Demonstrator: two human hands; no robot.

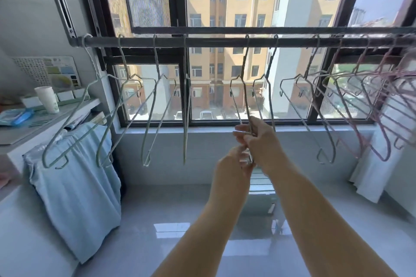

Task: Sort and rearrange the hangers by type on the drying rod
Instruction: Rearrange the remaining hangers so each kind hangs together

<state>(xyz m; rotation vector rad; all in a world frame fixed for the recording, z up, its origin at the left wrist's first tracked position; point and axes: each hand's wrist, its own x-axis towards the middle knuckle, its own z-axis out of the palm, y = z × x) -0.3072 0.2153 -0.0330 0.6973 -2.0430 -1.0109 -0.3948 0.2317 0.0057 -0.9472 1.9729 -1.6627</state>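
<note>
Along the drying rod (213, 42), pale green hangers (74, 117) are hanging grouped at frame left; at centre a grey hanger (244, 78), hooked on the rod, is being gripped low down by the left hand (233, 164) and right hand (258, 139), fingers curled round it; pink hangers (382, 101) are crowding far right; sorting is judged largely done, with the middle being tidied.

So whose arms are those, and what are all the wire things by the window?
The camera sits on a person's head, so you see their own two arms reaching up. The wire things hang on a rod across the window: green hangers at the left, pink hangers at the right. The left hand and the right hand both grip one grey hanger near its bottom; its hook is on the rod. At the left, a shelf holds a cup, and a blue cloth hangs by it.
</note>
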